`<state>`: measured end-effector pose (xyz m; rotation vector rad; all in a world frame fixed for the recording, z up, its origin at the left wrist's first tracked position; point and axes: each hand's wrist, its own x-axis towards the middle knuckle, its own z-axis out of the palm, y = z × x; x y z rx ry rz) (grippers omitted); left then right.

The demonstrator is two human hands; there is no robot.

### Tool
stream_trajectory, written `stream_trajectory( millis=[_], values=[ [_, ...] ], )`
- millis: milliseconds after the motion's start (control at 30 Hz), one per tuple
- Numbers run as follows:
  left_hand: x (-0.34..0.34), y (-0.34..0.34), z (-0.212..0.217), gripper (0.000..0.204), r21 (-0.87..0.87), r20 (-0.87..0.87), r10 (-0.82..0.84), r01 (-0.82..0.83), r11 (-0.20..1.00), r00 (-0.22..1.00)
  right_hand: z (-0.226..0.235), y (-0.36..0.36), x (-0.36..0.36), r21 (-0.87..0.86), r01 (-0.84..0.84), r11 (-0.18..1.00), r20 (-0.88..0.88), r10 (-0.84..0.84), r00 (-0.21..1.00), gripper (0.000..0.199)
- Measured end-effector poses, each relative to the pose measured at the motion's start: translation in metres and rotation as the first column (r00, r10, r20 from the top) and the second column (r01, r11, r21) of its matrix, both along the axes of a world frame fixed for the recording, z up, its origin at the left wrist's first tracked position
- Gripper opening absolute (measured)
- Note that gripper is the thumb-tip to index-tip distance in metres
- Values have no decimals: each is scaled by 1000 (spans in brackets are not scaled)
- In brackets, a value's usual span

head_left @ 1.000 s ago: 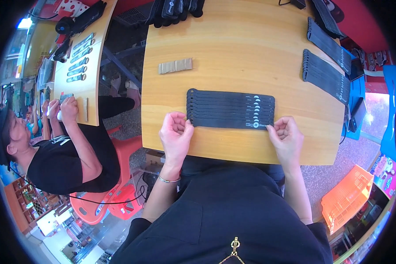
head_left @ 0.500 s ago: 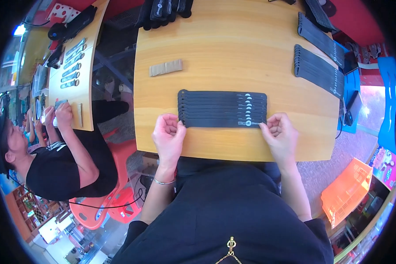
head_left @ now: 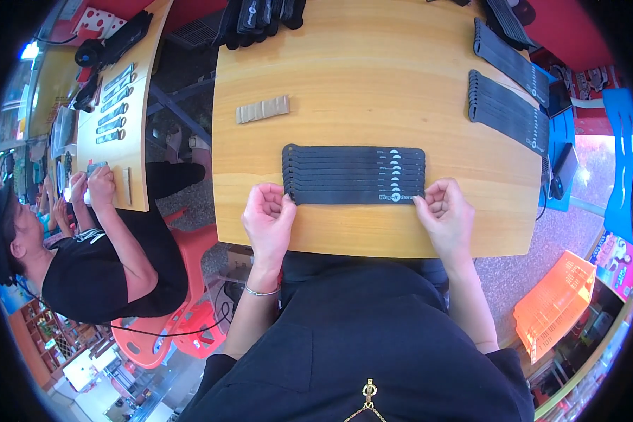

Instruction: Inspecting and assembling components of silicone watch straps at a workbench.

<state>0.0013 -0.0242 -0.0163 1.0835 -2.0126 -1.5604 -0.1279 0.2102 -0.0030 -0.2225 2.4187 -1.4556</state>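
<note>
Several flat black straps [head_left: 352, 174] lie overlapped in a fanned row before me, each with a looped or holed left end and white print near the right end. My left hand [head_left: 269, 214] pinches the left end of the nearest strap, finger and thumb together. At its right end, my right hand [head_left: 446, 214] pinches the same strap's corner. Both hands rest at the front edge of the row. What lies under the fingertips is hidden.
A tan, creased strip [head_left: 262, 110] lies beyond the straps on the wooden table [head_left: 373, 77]. More black straps [head_left: 508, 109] are fanned at the right, and a dark bundle [head_left: 260, 21] sits at the far left edge. A co-worker [head_left: 98, 267] sits at another table on the left.
Hardly anything differs. Both hands stay at the two ends of the nearest strap, and the whole view has shifted very slightly.
</note>
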Motion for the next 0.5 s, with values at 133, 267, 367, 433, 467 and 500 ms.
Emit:
stream_trajectory(
  millis=[133, 267, 367, 433, 467, 500],
  values=[
    [0, 0, 0, 14, -10, 17, 0, 0, 1000, 1000, -1, 0, 0, 9, 1, 1000, 3, -1, 1000, 21],
    [0, 0, 0, 14, -6, 9, 3, -3, 1000, 1000, 0, -1, 0, 7, -2, 1000, 1, 2, 1000, 22],
    [-1, 1, 3, 13, 0, 20, -2, 2, 1000, 1000, 2, -1, -1, 32, -10, 999, -14, 10, 1000, 22],
    [-1, 1, 4, 13, -6, 19, -5, 5, 1000, 1000, 3, -2, -1, 25, -8, 1000, -3, 8, 1000, 22],
    [-1, 1, 3, 13, -5, 18, -6, 6, 1000, 1000, 3, -2, -1, 19, -4, 1000, 6, 4, 1000, 22],
    [-1, 0, 3, 13, -3, 18, -7, 7, 1000, 1000, 3, -2, -1, 19, -4, 1000, 6, 4, 1000, 22]
  ],
)
